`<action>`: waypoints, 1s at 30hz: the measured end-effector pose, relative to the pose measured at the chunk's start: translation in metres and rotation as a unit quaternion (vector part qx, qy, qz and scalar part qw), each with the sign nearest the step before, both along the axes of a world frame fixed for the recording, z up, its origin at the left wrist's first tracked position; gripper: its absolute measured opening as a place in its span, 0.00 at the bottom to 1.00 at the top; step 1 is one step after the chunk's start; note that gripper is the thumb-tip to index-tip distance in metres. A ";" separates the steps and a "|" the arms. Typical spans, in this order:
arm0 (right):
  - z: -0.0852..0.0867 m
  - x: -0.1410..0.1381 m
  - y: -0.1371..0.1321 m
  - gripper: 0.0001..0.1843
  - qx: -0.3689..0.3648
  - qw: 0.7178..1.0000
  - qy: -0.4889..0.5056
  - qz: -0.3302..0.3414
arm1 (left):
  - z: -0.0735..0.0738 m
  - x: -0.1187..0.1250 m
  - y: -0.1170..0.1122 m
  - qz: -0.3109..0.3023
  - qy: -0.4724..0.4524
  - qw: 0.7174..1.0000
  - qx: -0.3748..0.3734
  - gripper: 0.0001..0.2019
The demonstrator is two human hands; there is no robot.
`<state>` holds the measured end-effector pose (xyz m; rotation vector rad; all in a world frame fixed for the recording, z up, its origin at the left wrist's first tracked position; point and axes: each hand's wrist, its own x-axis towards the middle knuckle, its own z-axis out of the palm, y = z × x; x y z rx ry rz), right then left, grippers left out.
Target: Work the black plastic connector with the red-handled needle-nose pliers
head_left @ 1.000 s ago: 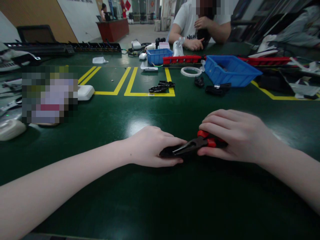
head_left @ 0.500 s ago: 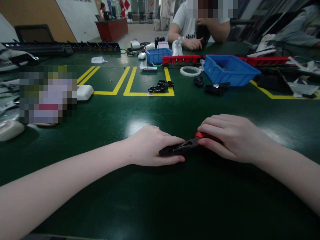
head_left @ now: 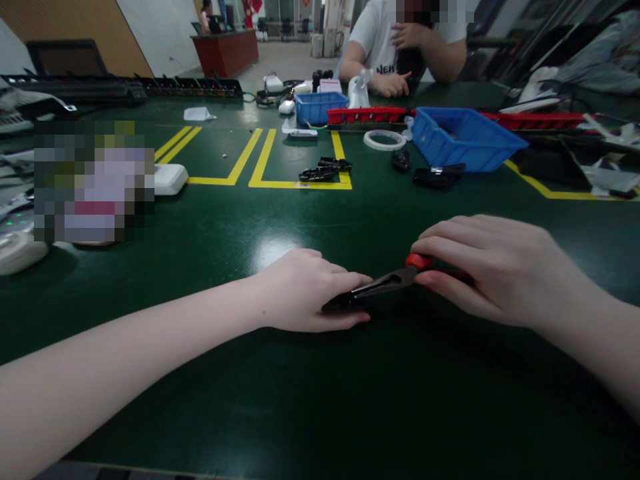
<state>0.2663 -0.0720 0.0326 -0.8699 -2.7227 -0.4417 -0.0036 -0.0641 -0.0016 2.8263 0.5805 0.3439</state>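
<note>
My left hand (head_left: pixel 300 293) rests low over the green table, its thumb and fingers closed around a dark black part (head_left: pixel 337 305) whose exact kind I cannot make out. To its right, my right hand (head_left: pixel 493 270) grips a pair of needle-nose pliers (head_left: pixel 389 283) by the red handles. The pliers' dark jaws point left, and their tip lies against the black part between the fingers of my left hand. Whether the jaws pinch the part is hidden. Farther up the table lie several similar-looking black pieces (head_left: pixel 320 172).
Beyond my hands are a large blue bin (head_left: pixel 467 143), a smaller blue bin (head_left: pixel 320 110), a roll of white tape (head_left: pixel 384 140) and red strips (head_left: pixel 367 115). A white box (head_left: pixel 170 179) and a mouse (head_left: pixel 23 253) sit left. Across the table sits a person (head_left: pixel 380 50).
My right hand has moved right and slightly up with the pliers, so more of the jaws shows. My left hand stays almost in place. The person opposite has raised a hand.
</note>
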 end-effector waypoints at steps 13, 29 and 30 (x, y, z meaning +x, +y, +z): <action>0.006 -0.003 -0.008 0.21 0.004 1.000 -0.004 -0.005 | 0.001 0.000 0.000 -0.001 0.009 1.000 0.020 0.18; 0.003 -0.003 -0.005 0.18 -0.071 0.997 0.017 0.007 | -0.001 -0.003 0.001 -0.027 0.002 0.999 0.041 0.16; 0.002 -0.003 -0.004 0.18 -0.083 0.996 0.023 0.008 | -0.001 -0.003 0.000 -0.030 0.001 0.999 0.043 0.16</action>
